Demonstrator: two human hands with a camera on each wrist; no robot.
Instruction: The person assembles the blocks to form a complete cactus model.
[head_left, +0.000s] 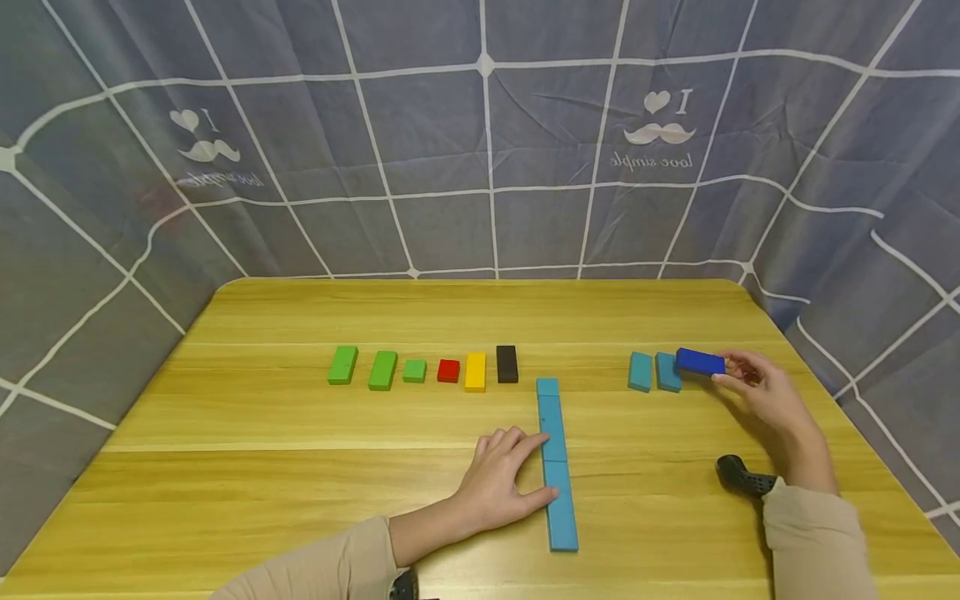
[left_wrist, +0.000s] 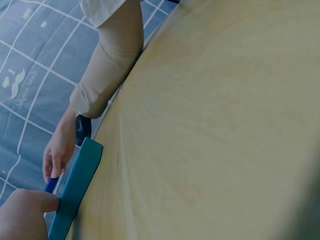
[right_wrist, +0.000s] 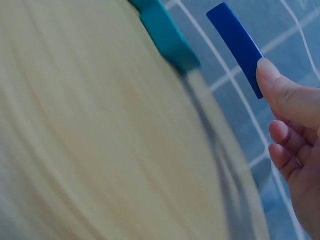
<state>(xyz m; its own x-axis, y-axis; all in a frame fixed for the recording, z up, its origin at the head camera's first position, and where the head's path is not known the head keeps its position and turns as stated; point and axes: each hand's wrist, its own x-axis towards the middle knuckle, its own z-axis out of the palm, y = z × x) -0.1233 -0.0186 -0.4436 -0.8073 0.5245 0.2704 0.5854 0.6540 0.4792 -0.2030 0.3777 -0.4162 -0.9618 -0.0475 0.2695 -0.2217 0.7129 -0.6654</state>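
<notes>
A dark blue block (head_left: 700, 362) is pinched at its right end by my right hand (head_left: 768, 396), between thumb and fingers. In the right wrist view the block (right_wrist: 235, 47) shows above the thumb tip, held off the table. Two light blue blocks stand apart just left of it, one (head_left: 641, 371) farther out and one (head_left: 667, 375) nearly under its left end. My left hand (head_left: 491, 483) rests its thumb and index finger on a straight row of light blue blocks (head_left: 553, 433). In the left wrist view the thumb touches the row's edge (left_wrist: 82, 172).
Left of the row, across the wooden table (head_left: 262, 500), lie two green blocks (head_left: 343, 365) (head_left: 382, 370), a small green block (head_left: 415, 371), a red block (head_left: 448, 371), a yellow block (head_left: 476, 372) and a black block (head_left: 507, 364). A grey curtain (head_left: 435, 150) hangs behind.
</notes>
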